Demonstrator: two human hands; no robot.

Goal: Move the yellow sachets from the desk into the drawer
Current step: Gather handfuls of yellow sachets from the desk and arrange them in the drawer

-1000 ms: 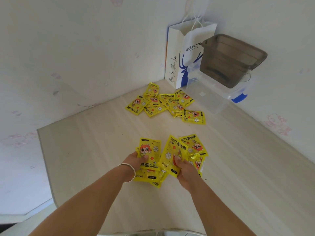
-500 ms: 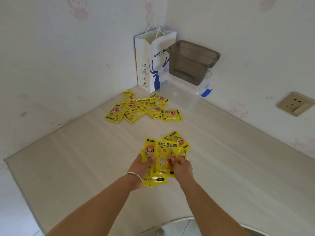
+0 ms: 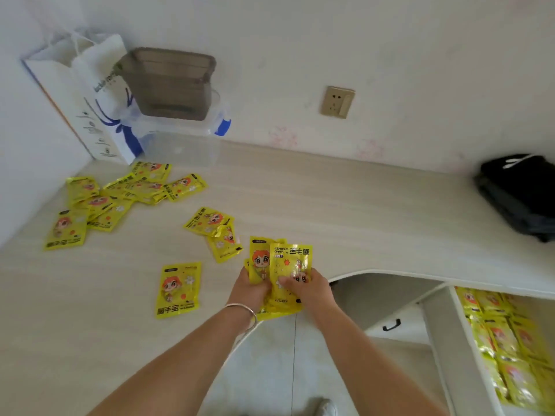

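Note:
Both hands hold one stack of yellow sachets [image 3: 282, 265] above the desk's front edge. My left hand [image 3: 252, 291] grips its left side, my right hand [image 3: 312, 291] grips its right side with the thumb on top. One sachet [image 3: 178, 289] lies alone on the desk [image 3: 330, 211] left of my hands. Two more sachets [image 3: 214, 229] lie just beyond. A scattered pile of several sachets [image 3: 120, 193] sits at the back left. The open drawer [image 3: 459, 349] at the lower right holds rows of yellow sachets [image 3: 510, 349].
A white paper bag [image 3: 87, 100] stands in the back left corner beside a clear box [image 3: 183, 145] with a dark bin [image 3: 168, 82] on it. A black bag [image 3: 522, 190] lies at the right. A wall socket [image 3: 336, 102] is behind. Floor shows below the desk's curved cut-out.
My hands have lifted the gathered stack and carried it right, toward the desk's front edge. My view has swung right, bringing the open drawer and black bag into sight. Three sachets stayed behind.

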